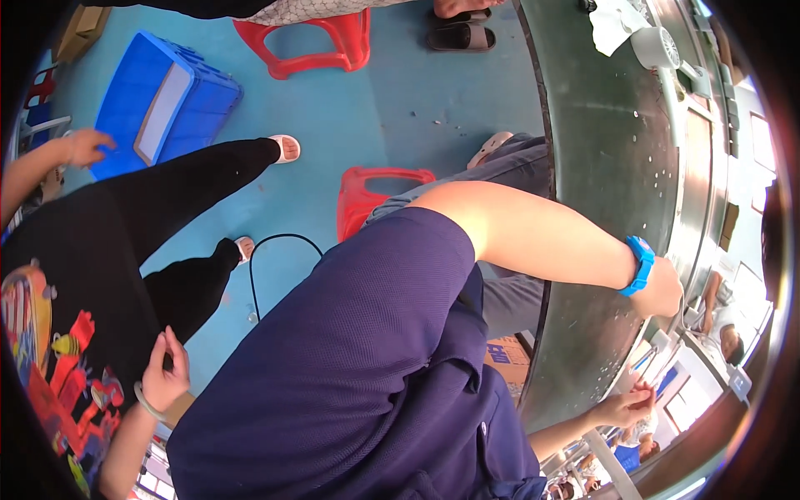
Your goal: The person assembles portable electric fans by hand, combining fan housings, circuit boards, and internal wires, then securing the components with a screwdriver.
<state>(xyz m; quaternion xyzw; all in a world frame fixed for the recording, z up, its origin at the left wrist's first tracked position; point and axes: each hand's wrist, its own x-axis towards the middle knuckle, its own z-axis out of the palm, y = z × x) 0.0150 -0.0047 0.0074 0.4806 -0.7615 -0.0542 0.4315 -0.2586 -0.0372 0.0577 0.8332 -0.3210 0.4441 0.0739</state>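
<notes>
My left hand (661, 289), with a blue watch (639, 266) on its wrist, is over the far side of a dark green worktable (608, 142). It shows mostly its back; its fingers curl away out of sight, so what they hold cannot be seen. Lower in the picture, my right hand (627, 407) is raised near the table's edge with thumb and fingertips pressed together. Anything pinched there is too small to make out. Pens and small items (643, 358) lie between the two hands.
White bits dot the tabletop near a round-headed white device (656, 48). At left stands another person in black trousers (192, 179), both hands raised, beside a blue crate (179, 104). Red stools (304, 46), a black cable (252, 271) and a cardboard box (508, 358) occupy the floor.
</notes>
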